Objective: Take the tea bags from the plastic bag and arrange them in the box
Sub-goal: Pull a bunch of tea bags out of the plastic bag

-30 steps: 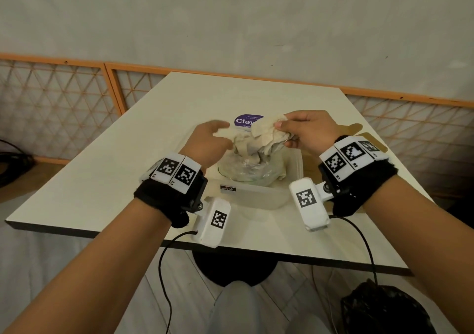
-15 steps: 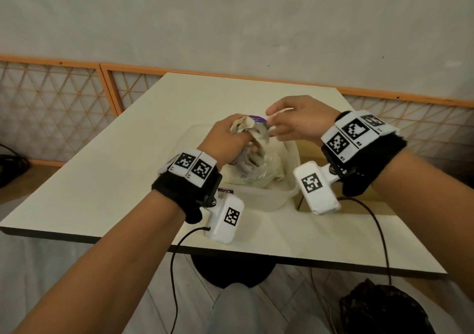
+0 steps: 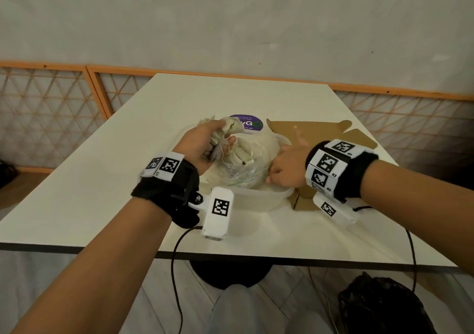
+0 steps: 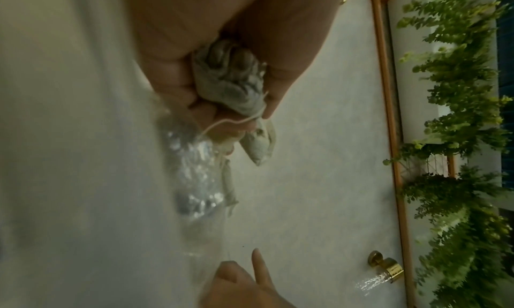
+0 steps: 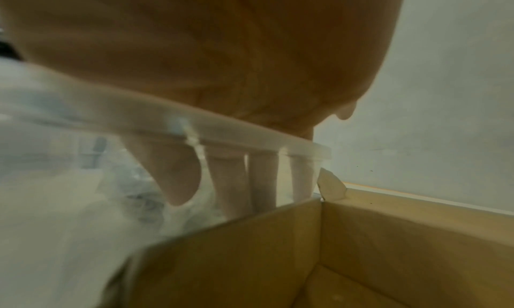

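My left hand (image 3: 205, 144) grips a bunch of pale tea bags (image 3: 230, 127) with strings, held above a translucent plastic container (image 3: 256, 200). In the left wrist view the tea bags (image 4: 230, 79) are squeezed between thumb and curled fingers. A clear plastic bag (image 3: 241, 174) lies in the container with more tea bags (image 3: 242, 151) showing in it. My right hand (image 3: 279, 172) reaches over the container's right rim (image 5: 194, 134). Its fingers (image 5: 261, 180) point straight down inside, beside the bag. An open brown cardboard box (image 3: 307, 128) lies right of the container, its inside (image 5: 361, 246) showing nothing.
A lid with a purple label (image 3: 250, 123) lies behind the container. The white table's front edge (image 3: 282, 256) is close to me. A black bag (image 3: 379, 305) sits on the floor at the right. An orange lattice railing (image 3: 51, 98) runs along the wall.
My right hand let go at the top of the bunch and dropped to the container's right rim. My left hand kept the tea bags and raised them slightly to the left.
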